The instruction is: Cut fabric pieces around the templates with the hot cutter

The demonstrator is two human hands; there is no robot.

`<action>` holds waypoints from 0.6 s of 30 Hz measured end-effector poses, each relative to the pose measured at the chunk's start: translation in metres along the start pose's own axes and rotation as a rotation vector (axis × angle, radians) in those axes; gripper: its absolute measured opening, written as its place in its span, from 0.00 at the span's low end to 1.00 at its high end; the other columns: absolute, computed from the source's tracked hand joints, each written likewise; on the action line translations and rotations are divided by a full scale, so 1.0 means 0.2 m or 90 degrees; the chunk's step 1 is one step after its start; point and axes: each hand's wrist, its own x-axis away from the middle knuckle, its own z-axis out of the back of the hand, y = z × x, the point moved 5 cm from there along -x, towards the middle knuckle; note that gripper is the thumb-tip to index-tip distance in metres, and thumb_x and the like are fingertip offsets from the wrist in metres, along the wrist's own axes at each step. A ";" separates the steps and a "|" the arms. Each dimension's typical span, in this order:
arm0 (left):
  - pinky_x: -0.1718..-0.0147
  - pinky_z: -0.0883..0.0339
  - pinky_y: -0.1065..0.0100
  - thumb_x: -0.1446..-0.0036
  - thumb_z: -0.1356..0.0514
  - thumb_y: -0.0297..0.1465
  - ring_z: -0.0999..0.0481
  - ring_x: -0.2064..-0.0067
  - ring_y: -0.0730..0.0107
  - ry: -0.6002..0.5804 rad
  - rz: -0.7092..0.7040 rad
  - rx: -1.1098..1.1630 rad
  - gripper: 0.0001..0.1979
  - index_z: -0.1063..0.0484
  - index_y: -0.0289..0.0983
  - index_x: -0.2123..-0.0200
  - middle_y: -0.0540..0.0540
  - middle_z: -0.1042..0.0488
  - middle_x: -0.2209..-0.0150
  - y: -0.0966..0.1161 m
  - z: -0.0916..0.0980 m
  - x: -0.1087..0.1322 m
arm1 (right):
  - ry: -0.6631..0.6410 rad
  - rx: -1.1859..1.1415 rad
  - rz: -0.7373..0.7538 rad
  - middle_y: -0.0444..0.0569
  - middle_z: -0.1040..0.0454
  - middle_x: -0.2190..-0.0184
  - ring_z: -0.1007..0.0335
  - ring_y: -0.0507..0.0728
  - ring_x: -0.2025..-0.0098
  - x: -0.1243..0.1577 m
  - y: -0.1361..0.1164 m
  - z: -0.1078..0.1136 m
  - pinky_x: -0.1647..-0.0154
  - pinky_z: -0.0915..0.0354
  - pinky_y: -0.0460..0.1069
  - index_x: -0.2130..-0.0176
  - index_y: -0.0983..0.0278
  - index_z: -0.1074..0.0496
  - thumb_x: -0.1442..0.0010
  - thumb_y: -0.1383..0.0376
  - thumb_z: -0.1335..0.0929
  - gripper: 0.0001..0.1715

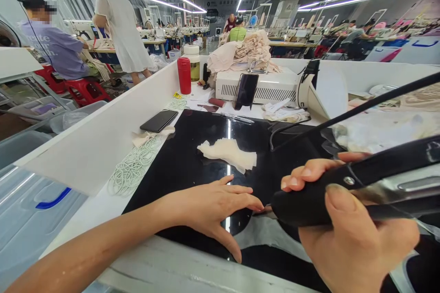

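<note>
My right hand [357, 233] grips a black elongated tool [309, 199] with a silver metal strip and a screw on its side. The tool points left over the black board [192, 123], and a small metal tip shows at its end. My left hand [216, 206] is open above the board, fingers spread, index fingertip at or close to that tip; contact is unclear. Beneath the tool lies a translucent greyish sheet piece [271, 233], partly covered by my right hand. A crumpled cream fabric piece [230, 153] rests on the board beyond my left hand.
Pale green elastic loops [134, 169] and a dark phone [158, 121] lie left. Behind stand a red bottle [184, 75], a propped phone [246, 91] and a white vented box [275, 87] under piled fabric. A black cord [360, 105] crosses at right. People sit and stand beyond.
</note>
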 end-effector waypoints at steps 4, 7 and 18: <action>0.29 0.62 0.41 0.46 0.28 0.39 0.40 0.30 0.52 0.006 -0.007 0.000 0.36 0.39 0.43 0.38 0.42 0.27 0.42 0.00 0.00 0.00 | -0.028 -0.036 0.000 0.40 0.27 0.72 0.32 0.55 0.73 0.02 -0.01 -0.02 0.74 0.28 0.51 0.56 0.57 0.29 0.50 0.61 0.22 0.23; 0.30 0.61 0.41 0.46 0.28 0.39 0.40 0.30 0.52 0.011 -0.017 -0.004 0.36 0.39 0.43 0.38 0.42 0.29 0.39 0.01 0.01 0.00 | -0.047 -0.027 0.011 0.41 0.27 0.72 0.31 0.56 0.72 0.04 -0.02 -0.03 0.72 0.27 0.52 0.55 0.58 0.29 0.49 0.60 0.22 0.23; 0.30 0.64 0.38 0.46 0.28 0.39 0.44 0.28 0.51 -0.004 -0.011 -0.003 0.40 0.41 0.44 0.34 0.41 0.34 0.35 0.00 -0.01 -0.01 | -0.084 -0.033 -0.050 0.40 0.27 0.74 0.30 0.56 0.75 0.09 -0.04 -0.06 0.70 0.27 0.56 0.57 0.56 0.31 0.52 0.58 0.19 0.27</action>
